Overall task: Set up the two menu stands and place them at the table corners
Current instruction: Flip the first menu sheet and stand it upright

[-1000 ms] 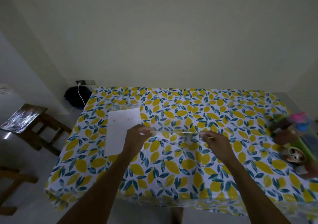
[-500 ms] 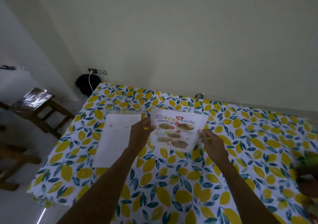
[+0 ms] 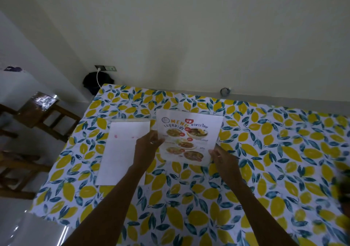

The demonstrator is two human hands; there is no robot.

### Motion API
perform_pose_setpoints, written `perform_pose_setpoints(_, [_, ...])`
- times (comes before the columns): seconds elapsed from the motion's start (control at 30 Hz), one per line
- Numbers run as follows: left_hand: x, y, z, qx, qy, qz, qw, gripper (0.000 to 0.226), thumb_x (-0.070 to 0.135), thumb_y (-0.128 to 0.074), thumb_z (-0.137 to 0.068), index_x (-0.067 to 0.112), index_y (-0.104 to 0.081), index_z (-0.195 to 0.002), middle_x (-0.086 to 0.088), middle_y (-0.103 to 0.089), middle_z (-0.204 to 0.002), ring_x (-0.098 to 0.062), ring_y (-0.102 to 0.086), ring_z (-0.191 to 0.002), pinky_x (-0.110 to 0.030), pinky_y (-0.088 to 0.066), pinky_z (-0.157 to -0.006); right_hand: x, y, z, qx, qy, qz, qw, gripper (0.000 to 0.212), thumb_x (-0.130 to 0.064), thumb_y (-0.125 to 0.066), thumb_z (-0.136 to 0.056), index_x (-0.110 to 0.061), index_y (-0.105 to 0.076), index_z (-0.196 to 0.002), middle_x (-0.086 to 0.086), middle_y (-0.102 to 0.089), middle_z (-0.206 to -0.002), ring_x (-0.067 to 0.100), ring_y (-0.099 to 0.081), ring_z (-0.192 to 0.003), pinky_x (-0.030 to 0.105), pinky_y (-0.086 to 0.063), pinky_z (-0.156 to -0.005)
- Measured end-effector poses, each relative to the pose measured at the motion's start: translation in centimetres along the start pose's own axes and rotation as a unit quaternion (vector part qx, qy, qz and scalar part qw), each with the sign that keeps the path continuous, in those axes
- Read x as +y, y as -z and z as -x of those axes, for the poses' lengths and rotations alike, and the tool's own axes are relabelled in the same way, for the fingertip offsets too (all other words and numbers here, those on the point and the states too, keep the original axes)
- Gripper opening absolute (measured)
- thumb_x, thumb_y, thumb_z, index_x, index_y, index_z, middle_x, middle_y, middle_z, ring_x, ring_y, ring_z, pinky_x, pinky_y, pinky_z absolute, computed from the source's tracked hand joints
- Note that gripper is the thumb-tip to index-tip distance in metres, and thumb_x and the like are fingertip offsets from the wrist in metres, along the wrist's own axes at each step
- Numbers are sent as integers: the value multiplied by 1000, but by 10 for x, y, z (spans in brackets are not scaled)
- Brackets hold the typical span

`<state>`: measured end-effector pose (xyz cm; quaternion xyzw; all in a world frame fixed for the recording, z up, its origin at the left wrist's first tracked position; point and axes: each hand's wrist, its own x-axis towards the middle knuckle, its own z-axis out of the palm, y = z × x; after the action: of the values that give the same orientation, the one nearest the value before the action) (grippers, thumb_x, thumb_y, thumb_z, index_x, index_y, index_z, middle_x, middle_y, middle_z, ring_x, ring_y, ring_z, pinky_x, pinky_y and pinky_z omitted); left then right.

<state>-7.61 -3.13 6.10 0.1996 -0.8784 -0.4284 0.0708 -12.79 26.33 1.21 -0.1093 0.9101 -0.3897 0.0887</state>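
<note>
At far left, off the table, stands a wooden chair (image 3: 45, 111) w/ a shiny seat. Next comes the table (image 3: 284, 170), covered in a lemon & leaf cloth. On its left part lies a white sheet (image 3: 121, 151), blank side up, flat on the cloth. Just beside it the left hand (image 3: 146, 147) is closed on the left edge of the menu stand (image 3: 189, 138), thumb on the front. That stand shows a printed page w/ the word MENU & pics of food, and it faces the person, above the table's middle-left. At its lower right corner the right hand (image 3: 225, 160) pinches it w/ thumb & fingers. Can't tell if the bottom edge touches the cloth.
</note>
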Motion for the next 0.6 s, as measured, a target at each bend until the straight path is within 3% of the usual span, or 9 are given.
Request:
perform_pose_setpoints(0.17, [3,0,0,0,-2,1,1000,18,32,-72,-87,24,-71,-103,8,-75,-93,3,-66,-83,-24,-52,-73,-11,2,4,13,-9,16,1000,40,-55,-41,-97,-20,-59,-91,5,-67,-76,20,-67,-72,42,-56,-63])
perform_pose_setpoints(0.27, [-3,0,3,-11,1,-5,1000,25,34,-72,-87,19,-69,-107,3,-75,-99,-8,-68,-85,-28,-56,-77,-23,-3,12,25,-67,45,996,36,-49,-49,-97,-15,-54,-86,6,-63,-72,25,-62,-67,40,-51,-61])
perform_pose_setpoints(0.37, [-14,3,11,-24,22,15,999,40,35,-78,-82,15,-64,-113,0,-73,-106,-13,-68,-94,-32,-56,-83,-26,-17,26,-1,-134,61,989,40,-53,-50,-94,-14,-50,-86,4,-60,-74,29,-60,-70,39,-50,-63])
perform_pose_setpoints(0.6, [-85,43,39,-33,90,11,995,56,43,-82,-76,12,-60,-118,-2,-68,-100,-17,-65,-93,-31,-53,-81,-53,-71,58,-66,-166,92,980,33,-44,-47,-98,-12,-51,-90,5,-57,-81,28,-58,-76,39,-46,-64])
